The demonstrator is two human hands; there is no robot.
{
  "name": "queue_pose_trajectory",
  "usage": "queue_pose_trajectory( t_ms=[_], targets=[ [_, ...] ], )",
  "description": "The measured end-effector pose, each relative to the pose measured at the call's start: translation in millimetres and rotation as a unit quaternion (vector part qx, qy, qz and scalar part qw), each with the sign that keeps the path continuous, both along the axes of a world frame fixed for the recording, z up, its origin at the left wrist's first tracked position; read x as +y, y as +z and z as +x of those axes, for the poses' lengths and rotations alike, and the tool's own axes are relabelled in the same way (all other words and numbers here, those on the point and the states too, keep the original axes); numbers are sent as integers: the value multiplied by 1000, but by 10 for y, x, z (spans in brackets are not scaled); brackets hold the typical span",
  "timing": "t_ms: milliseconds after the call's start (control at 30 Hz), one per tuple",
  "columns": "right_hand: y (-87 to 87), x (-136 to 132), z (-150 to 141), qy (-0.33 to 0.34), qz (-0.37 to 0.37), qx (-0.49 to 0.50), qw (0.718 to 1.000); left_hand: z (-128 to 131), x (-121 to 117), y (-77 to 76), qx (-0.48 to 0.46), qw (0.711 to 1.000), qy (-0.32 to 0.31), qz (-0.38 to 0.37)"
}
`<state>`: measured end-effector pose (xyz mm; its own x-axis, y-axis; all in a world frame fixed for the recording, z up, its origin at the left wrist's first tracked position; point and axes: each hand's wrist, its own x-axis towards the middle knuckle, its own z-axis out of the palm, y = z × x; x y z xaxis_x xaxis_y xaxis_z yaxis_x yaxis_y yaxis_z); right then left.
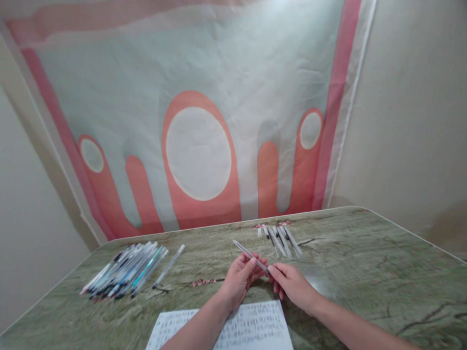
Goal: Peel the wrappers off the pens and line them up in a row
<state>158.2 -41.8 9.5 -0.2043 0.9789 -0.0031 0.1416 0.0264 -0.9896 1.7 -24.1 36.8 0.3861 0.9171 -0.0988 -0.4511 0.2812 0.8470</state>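
Between both hands, above the table, I hold one slim clear pen (248, 253), tilted with its far end pointing up and left. My left hand (240, 276) is closed around the pen's middle, thumb on top. My right hand (289, 284) pinches the near end, where a dark part shows by the fingertips. Below my wrists lies a sheet of paper (259, 329) covered in handwritten lines, partly hidden by my left forearm. Just beyond my hands, a small group of pens (283, 240) with some loose caps (261, 230) lies on the table.
A large pile of pens (126, 271), mostly clear with some blue and teal, lies on the left. One single pen (169, 266) lies beside it. The wood-patterned table (368, 266) ends at a printed curtain (282, 85) hanging behind.
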Motion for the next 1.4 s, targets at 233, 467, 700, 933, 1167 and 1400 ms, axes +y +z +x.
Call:
queue_pose_trajectory(
  t_ms=[233,467,700,933,1167,1400],
  targets=[
    [-28,-11,0,-25,10,4,1000,-13,23,-97,-28,999,1,24],
    [-44,22,-10,16,-8,-8,1000,-23,44,-118,-35,999,15,19],
    [33,-29,-13,-2,-4,5,1000,-12,26,-113,-30,999,12,22],
    [2,-2,-12,4,3,-10,1000,-18,31,-136,-26,999,4,32],
    [60,-20,-28,7,-19,-4,1000,-26,30,-147,-28,999,11,34],
    [1,-18,-24,-8,11,-3,1000,-18,34,-152,-21,999,22,35]
  ],
)
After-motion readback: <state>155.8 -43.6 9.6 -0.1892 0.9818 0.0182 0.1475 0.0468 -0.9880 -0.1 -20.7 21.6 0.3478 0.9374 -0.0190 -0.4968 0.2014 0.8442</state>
